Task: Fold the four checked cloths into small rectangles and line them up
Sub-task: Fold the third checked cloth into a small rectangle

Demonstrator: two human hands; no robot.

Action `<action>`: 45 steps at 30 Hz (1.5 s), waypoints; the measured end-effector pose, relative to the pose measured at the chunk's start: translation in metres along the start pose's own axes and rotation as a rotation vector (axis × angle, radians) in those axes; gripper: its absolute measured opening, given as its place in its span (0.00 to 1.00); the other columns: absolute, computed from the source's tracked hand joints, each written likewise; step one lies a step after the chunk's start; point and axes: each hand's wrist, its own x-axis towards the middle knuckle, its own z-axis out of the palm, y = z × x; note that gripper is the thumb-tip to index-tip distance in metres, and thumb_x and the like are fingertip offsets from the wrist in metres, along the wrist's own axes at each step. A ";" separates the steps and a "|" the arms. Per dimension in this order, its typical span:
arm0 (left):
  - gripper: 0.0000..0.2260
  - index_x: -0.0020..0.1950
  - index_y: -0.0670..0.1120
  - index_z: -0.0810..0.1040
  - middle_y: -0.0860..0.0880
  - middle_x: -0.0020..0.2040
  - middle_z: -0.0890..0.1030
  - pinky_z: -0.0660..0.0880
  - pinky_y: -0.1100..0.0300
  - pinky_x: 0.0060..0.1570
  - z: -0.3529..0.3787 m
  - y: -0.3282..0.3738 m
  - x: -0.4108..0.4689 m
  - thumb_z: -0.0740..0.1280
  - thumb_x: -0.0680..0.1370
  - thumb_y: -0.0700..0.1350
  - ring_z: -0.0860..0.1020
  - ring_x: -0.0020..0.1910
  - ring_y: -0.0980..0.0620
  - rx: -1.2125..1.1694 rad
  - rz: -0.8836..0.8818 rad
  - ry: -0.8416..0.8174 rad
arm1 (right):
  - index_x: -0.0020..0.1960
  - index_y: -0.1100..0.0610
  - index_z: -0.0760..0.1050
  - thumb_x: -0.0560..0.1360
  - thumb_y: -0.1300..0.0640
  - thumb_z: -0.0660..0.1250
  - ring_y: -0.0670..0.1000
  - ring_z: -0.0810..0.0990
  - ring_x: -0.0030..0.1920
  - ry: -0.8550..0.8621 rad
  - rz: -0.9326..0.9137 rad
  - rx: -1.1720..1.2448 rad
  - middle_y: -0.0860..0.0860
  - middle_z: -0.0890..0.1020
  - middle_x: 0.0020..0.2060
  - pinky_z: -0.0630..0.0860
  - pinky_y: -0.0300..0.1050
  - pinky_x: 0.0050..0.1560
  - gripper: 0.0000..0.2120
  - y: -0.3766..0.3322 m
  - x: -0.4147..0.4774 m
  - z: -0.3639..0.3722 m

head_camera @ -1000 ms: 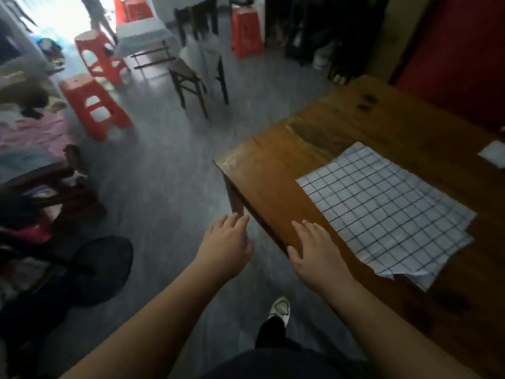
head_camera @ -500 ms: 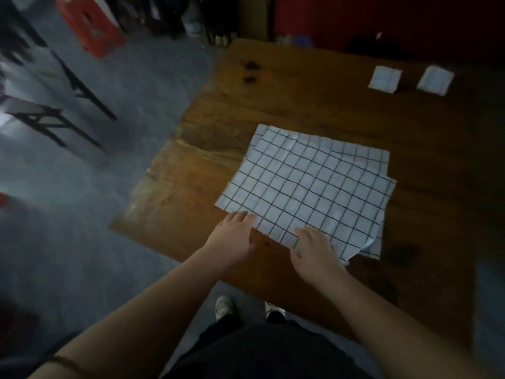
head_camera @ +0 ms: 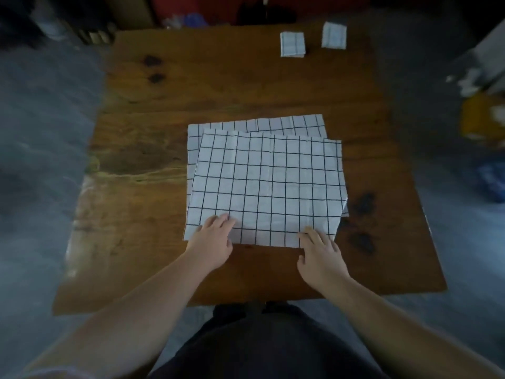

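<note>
The wooden table (head_camera: 191, 86) fills most of my view, its near edge crossing the lower middle of the frame. At its centre lies the top cloth (head_camera: 270, 184), spread flat and unfolded, white with a dark grid. Under it, shifted toward the upper left, is the lower cloth (head_camera: 273, 124), also flat. I see only a strip along its far edge and left side, plus a sliver at the right.

My left hand (head_camera: 211, 242) rests on the near left corner of the top cloth, fingers straight and spread, holding nothing. My right hand (head_camera: 319, 253) lies at the near right corner, fingers loosely extended with the tips on the hem. I see no pinch there either.

In the upper right of the frame, the left folded cloth (head_camera: 292, 44) and the right folded cloth (head_camera: 334, 36) sit side by side as small rectangles, close but apart.

I judge two of the four done and the third about to begin. The next move calls for pinching both near corners of the top cloth alone, lifting them and carrying that edge to the far edge so the grid lines meet. The risk is catching the lower cloth too, since it lies directly beneath.
</note>
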 end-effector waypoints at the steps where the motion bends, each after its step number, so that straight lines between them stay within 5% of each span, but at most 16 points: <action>1: 0.27 0.81 0.54 0.58 0.51 0.82 0.58 0.63 0.45 0.75 -0.001 -0.006 -0.002 0.60 0.83 0.47 0.57 0.80 0.48 0.004 0.017 0.010 | 0.81 0.51 0.56 0.82 0.51 0.58 0.53 0.51 0.82 0.007 0.016 -0.018 0.49 0.55 0.82 0.52 0.57 0.81 0.29 -0.006 0.001 0.001; 12: 0.26 0.80 0.53 0.63 0.53 0.79 0.64 0.63 0.48 0.75 0.009 -0.065 -0.035 0.58 0.80 0.42 0.63 0.76 0.47 -0.075 0.166 -0.054 | 0.83 0.53 0.49 0.82 0.53 0.56 0.59 0.41 0.82 0.069 0.146 -0.175 0.54 0.46 0.83 0.46 0.64 0.81 0.32 -0.081 0.054 -0.014; 17: 0.25 0.78 0.55 0.65 0.56 0.78 0.66 0.60 0.49 0.76 0.015 -0.079 -0.044 0.59 0.81 0.41 0.61 0.76 0.52 -0.148 0.250 -0.056 | 0.80 0.53 0.57 0.78 0.59 0.59 0.59 0.43 0.83 0.186 0.192 -0.113 0.55 0.52 0.83 0.45 0.66 0.80 0.31 -0.108 0.058 -0.017; 22: 0.25 0.78 0.53 0.66 0.53 0.77 0.66 0.59 0.48 0.78 -0.004 -0.099 -0.032 0.60 0.81 0.40 0.60 0.78 0.51 -0.155 0.190 0.077 | 0.81 0.54 0.55 0.80 0.57 0.59 0.55 0.50 0.82 0.152 0.028 0.000 0.54 0.54 0.82 0.53 0.57 0.81 0.31 -0.147 0.025 -0.001; 27: 0.28 0.81 0.50 0.57 0.48 0.82 0.56 0.54 0.45 0.79 -0.021 -0.136 -0.007 0.62 0.82 0.46 0.48 0.82 0.45 -0.094 0.033 0.130 | 0.80 0.50 0.58 0.83 0.54 0.58 0.53 0.60 0.78 -0.012 -0.187 0.088 0.50 0.60 0.79 0.66 0.52 0.75 0.26 -0.191 -0.004 0.033; 36: 0.23 0.78 0.49 0.64 0.49 0.77 0.66 0.63 0.47 0.75 -0.006 -0.145 -0.023 0.58 0.83 0.49 0.64 0.75 0.46 0.050 0.072 0.126 | 0.80 0.49 0.57 0.83 0.51 0.56 0.52 0.54 0.81 0.056 -0.122 -0.077 0.49 0.57 0.81 0.55 0.55 0.81 0.26 -0.156 0.002 0.044; 45: 0.22 0.75 0.50 0.68 0.49 0.74 0.68 0.63 0.49 0.74 0.036 -0.121 -0.064 0.64 0.80 0.48 0.64 0.74 0.47 0.035 0.285 0.047 | 0.80 0.50 0.56 0.79 0.57 0.61 0.57 0.47 0.82 0.082 0.028 -0.109 0.54 0.53 0.82 0.52 0.58 0.81 0.31 -0.130 -0.007 0.034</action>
